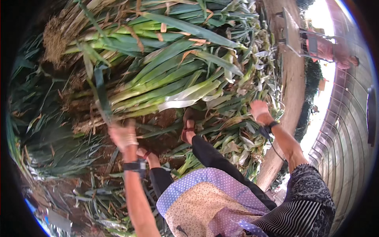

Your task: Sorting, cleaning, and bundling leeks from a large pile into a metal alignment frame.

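leeks [169,75] lie in a thick heap in front of the person, roots [55,39] to the left, leaf ends to the right. left hand [123,136] is at the root side of the nearest bunch, motion-blurred; a long green leaf [102,91] runs down from the bunch to it. can't tell if the fingers pinch that leaf. right hand [260,110] is well apart, over the leaf ends at the heap's right side; can't tell whether its fingers are spread or gripping. dark strap [132,166] on left wrist, another on right. sandalled feet by the heap, brown soil [160,120] showing between. another person in red [341,51], upper right.
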The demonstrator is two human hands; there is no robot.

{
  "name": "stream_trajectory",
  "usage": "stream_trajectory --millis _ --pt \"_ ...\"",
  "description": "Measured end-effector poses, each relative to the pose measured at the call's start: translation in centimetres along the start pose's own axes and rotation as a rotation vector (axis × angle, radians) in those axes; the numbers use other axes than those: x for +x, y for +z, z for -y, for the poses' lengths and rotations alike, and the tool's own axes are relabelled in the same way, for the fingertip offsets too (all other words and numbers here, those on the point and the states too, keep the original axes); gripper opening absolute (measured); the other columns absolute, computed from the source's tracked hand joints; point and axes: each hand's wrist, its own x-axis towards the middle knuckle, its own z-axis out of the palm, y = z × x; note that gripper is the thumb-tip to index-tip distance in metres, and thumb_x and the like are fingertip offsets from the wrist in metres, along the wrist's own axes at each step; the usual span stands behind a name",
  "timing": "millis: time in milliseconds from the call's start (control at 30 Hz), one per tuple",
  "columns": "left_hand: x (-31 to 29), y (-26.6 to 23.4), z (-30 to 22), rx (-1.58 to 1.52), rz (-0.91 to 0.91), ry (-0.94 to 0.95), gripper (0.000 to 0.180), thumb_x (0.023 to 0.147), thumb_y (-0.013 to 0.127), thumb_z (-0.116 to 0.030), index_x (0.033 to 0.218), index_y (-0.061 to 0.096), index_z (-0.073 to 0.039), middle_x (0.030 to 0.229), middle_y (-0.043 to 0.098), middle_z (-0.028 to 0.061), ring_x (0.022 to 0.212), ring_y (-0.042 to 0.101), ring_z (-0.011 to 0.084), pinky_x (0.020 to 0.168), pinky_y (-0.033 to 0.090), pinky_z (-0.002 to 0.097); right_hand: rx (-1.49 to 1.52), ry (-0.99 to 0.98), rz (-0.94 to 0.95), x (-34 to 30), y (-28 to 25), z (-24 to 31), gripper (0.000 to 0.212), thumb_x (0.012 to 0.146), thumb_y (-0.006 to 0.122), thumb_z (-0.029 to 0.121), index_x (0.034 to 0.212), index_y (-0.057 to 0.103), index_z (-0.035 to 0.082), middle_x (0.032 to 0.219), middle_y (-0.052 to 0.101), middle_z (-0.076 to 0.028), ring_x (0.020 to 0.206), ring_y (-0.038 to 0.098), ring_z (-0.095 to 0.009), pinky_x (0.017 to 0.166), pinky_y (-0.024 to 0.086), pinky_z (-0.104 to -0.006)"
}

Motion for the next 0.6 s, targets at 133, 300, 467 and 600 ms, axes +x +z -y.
stream_trajectory --millis 133,300,467,600 --pt "5.2 -0.4 -1.8 -0.039 -0.093 0.053 0.105 0.058 0.072 -0.062 0.135 0.031 -0.004 0.125 0.046 0.0239 0.120 0.041 0.0374 0.095 0.040 0.0477 0.085 0.138 -0.022 -4.9 3.3 -1.4 0.039 0.084 0.053 0.038 0.103 0.058 0.005 0.092 0.061 -0.013 0.091 0.058 -0.031 0.077 0.046 -0.0411" --pt "8.7 0.4 -4.5 -0.069 0.000 -0.017 0.080 0.066 0.074 -0.042 0.129 0.040 -0.007 0.120 0.053 0.0213 0.110 0.051 0.0375 0.089 0.042 0.0471 0.242 -0.135 -0.447 0.2 -0.5 4.4 0.043 0.086 0.050 0.039 0.111 0.054 0.004 0.101 0.059 -0.014 0.094 0.056 -0.029 0.080 0.045 -0.0403" --pt "4.0 1.7 -6.0 -0.361 0.328 -0.107 0.031 0.079 0.061 -0.023 0.107 0.058 -0.008 0.078 0.064 0.0104 0.062 0.061 0.0205 0.048 0.046 0.0334 0.177 -0.310 -0.749 7.1 -10.4 11.0 0.048 0.084 0.053 0.041 0.117 0.051 0.006 0.104 0.056 -0.010 0.098 0.053 -0.026 0.080 0.044 -0.0370" --pt "-6.2 5.0 -11.0 0.264 0.517 0.390 0.024 0.085 0.051 -0.033 0.100 0.060 -0.016 0.083 0.065 0.0108 0.076 0.064 0.0296 0.063 0.051 0.0438 0.116 -0.381 -0.833 11.1 -10.6 10.8 0.053 0.081 0.055 0.045 0.119 0.051 0.008 0.103 0.055 -0.009 0.098 0.052 -0.025 0.081 0.042 -0.0375"
